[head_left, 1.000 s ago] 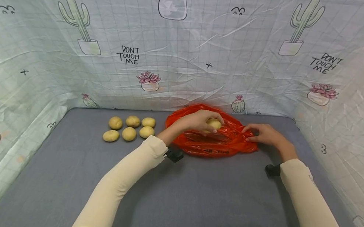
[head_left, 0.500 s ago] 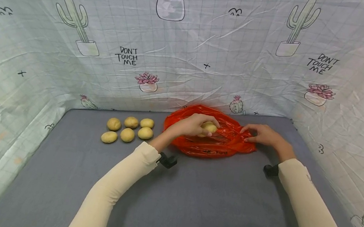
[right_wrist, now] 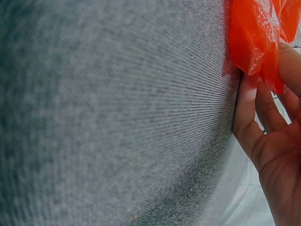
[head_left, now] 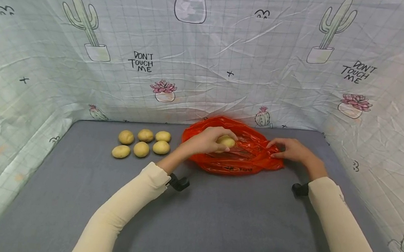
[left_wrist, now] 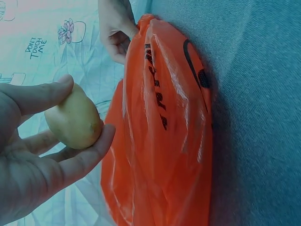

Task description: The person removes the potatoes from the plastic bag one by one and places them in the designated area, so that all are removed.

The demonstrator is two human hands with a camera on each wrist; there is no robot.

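Observation:
My left hand (head_left: 206,140) holds a yellow potato (head_left: 226,142) over the open mouth of a red plastic bag (head_left: 216,168). In the left wrist view the potato (left_wrist: 75,118) sits between the thumb and fingers, beside the upright side of the bag (left_wrist: 164,155) with its black print. At the bag's right end my right hand (head_left: 292,149) pinches the crumpled edge. The right wrist view has that red edge (right_wrist: 254,42) between the thumb and fingers of the right hand (right_wrist: 282,155).
Several potatoes (head_left: 141,149) lie in two rows on the grey table (head_left: 213,226), left of the bag. A printed cloth (head_left: 209,61) hangs behind the table and along both sides. Dark wrist-camera mounts (head_left: 180,183) stick out below the wrists.
My left hand has moved left and slightly toward me with the potato, still over the bag. The right hand keeps its grip on the bag's edge, and the rows of potatoes stay put.

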